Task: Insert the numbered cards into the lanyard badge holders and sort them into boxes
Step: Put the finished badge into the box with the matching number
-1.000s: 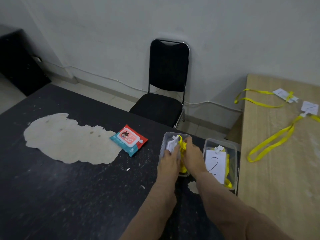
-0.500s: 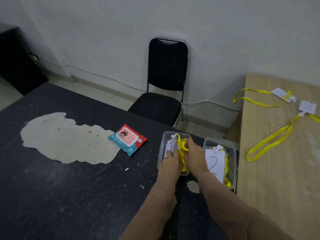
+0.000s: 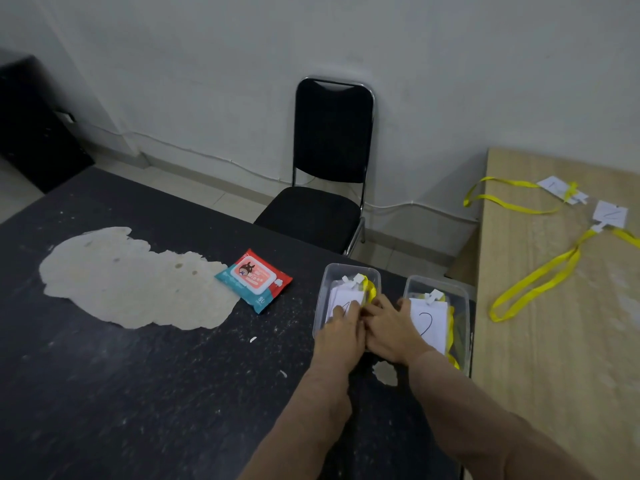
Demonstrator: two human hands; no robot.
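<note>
Two clear plastic boxes stand side by side on the black table. In the left box (image 3: 349,269) lies a badge holder with a numbered card (image 3: 341,299) and its yellow lanyard (image 3: 371,289). My left hand (image 3: 341,336) lies flat on that card. My right hand (image 3: 391,332) presses the lanyard down beside it, and the two hands touch. The right box (image 3: 437,283) holds a badge with a card marked 2 (image 3: 427,322) and a yellow lanyard. Most of the left box's lanyard is hidden under my hands.
A wooden table (image 3: 554,358) adjoins on the right, with two more yellow lanyards (image 3: 533,282) and carded badges (image 3: 610,214) on it. A red wet-wipe pack (image 3: 254,280) and a pale worn patch (image 3: 131,278) are on the black table. A black chair (image 3: 329,168) stands behind.
Both hands have pushed the yellow lanyard lower into the left box. The badge card now lies flatter, with part of its number showing.
</note>
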